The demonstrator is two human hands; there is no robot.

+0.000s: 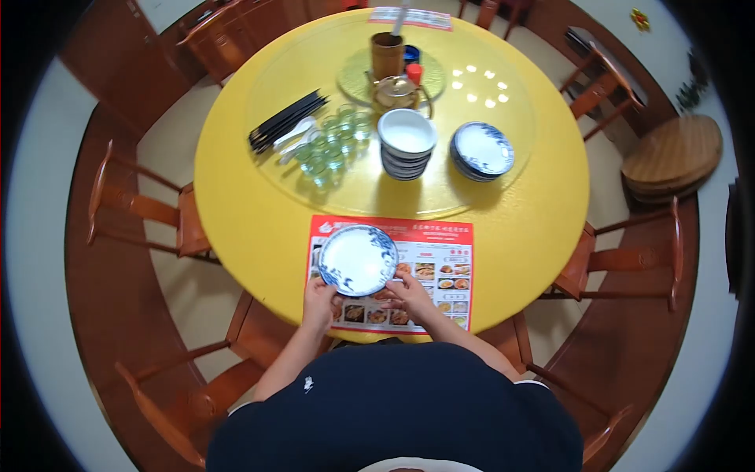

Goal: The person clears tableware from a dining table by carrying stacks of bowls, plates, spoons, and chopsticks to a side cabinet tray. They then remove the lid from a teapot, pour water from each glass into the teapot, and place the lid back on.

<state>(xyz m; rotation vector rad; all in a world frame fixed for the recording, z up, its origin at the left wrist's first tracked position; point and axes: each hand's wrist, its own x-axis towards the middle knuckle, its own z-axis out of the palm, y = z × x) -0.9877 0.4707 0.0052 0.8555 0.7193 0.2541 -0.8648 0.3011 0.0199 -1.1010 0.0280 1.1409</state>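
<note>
A white plate with a blue floral rim (358, 259) is over the left part of a red-and-white printed menu sheet (456, 252) at the table's near edge. My left hand (318, 304) grips the plate's lower left rim. At its lower right rim, my right hand (408, 292) holds it with thumb and fingers. Whether the plate rests on the sheet or is slightly raised I cannot tell. Beyond it stand a stack of white bowls (407, 135) and, to the right, a stack of similar blue-patterned plates (482, 149).
On the glass turntable (515, 173) are several green-tinted glasses (334, 149), white spoons (297, 135), black chopsticks (287, 118), a glass teapot (395, 93) and a brown cylinder (386, 55). Wooden chairs (149, 208) surround the yellow round table (244, 244).
</note>
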